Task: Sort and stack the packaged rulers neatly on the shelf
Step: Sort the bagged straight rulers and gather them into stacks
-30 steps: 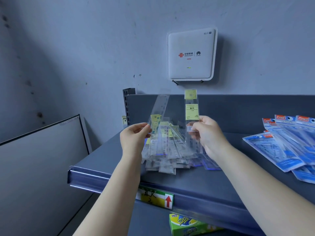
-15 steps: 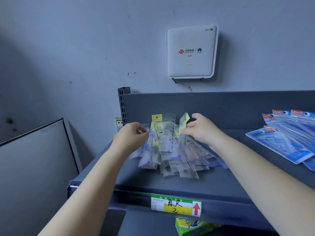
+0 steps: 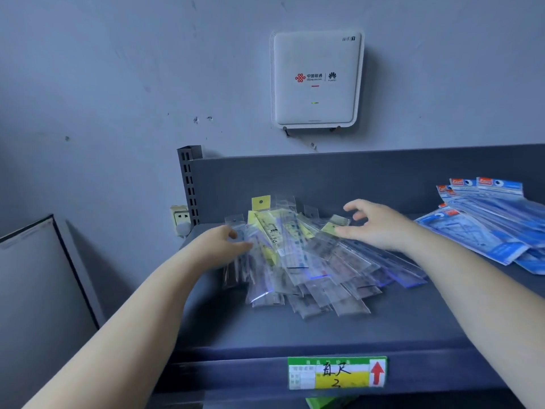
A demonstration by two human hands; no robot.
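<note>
The shelf (image 3: 324,329) is a dark grey metal deck with an upright back panel. A loose pile of packaged rulers (image 3: 306,258) in clear sleeves lies on the deck at the centre, fanned out with the yellow header cards toward 12 o'clock and the lower ends toward 6 o'clock.

The left hand (image 3: 218,246) rests on the 9 o'clock edge of the pile; thumb and fingers are closed together on the outermost sleeves. The right hand (image 3: 374,225) is at the 2 o'clock side of the pile, fingers spread apart, clamping nothing; its thumb is just beside a yellow header card.

A stack of blue packets (image 3: 486,222) lies at 3 o'clock, well apart from the rulers. A price label (image 3: 336,373) with a red arrow sits on the front rail at 6 o'clock. A white router (image 3: 317,81) hangs on the wall at 12 o'clock.
</note>
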